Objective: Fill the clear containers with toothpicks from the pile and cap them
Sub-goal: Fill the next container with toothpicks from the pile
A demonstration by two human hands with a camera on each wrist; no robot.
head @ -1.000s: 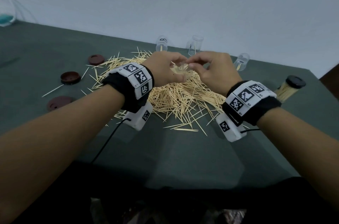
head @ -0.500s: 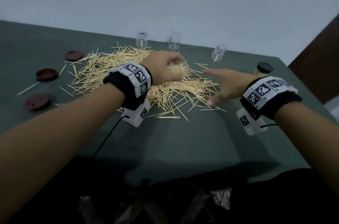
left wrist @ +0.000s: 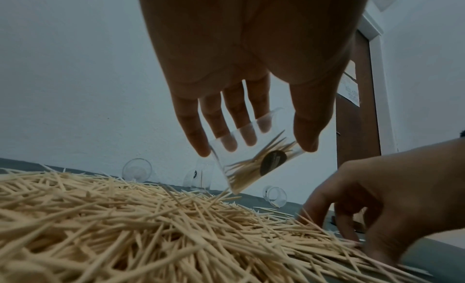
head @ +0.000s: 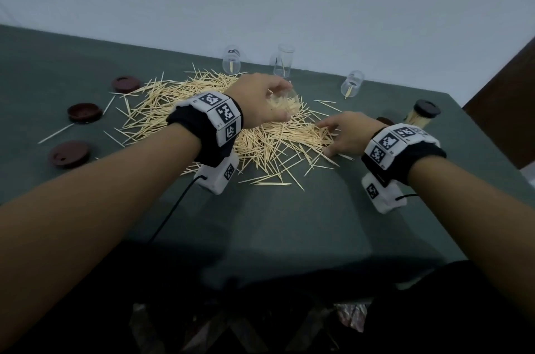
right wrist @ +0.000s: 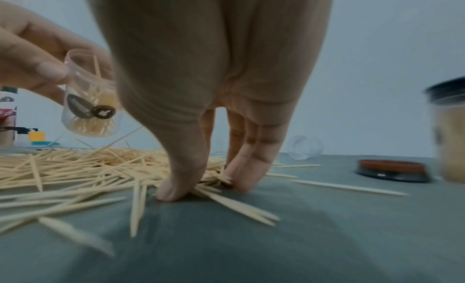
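A big pile of toothpicks (head: 231,127) (left wrist: 125,217) covers the middle of the green table (head: 289,223). Just above the pile, my left hand (head: 260,101) grips a clear container (head: 285,103) (left wrist: 254,158) (right wrist: 88,100) that is tilted and partly filled with toothpicks. My right hand (head: 341,136) (right wrist: 206,183) is down at the pile's right edge, thumb and fingertips pinching a small bunch of toothpicks (right wrist: 226,199) against the cloth. Three clear containers (head: 231,62) (head: 282,64) (head: 351,84) lie or stand at the back, each nearly empty.
Three dark red caps (head: 126,84) (head: 85,113) (head: 69,153) lie at the left. A filled, capped container (head: 421,116) (right wrist: 450,132) stands at the right with another cap (right wrist: 392,171) beside it. Loose toothpicks scatter around the pile. A cable (head: 173,209) runs from my left wrist.
My right hand left the container's mouth, swung right and came down on the pile's right edge, where it now pinches toothpicks. The left hand stays over the pile with the container.
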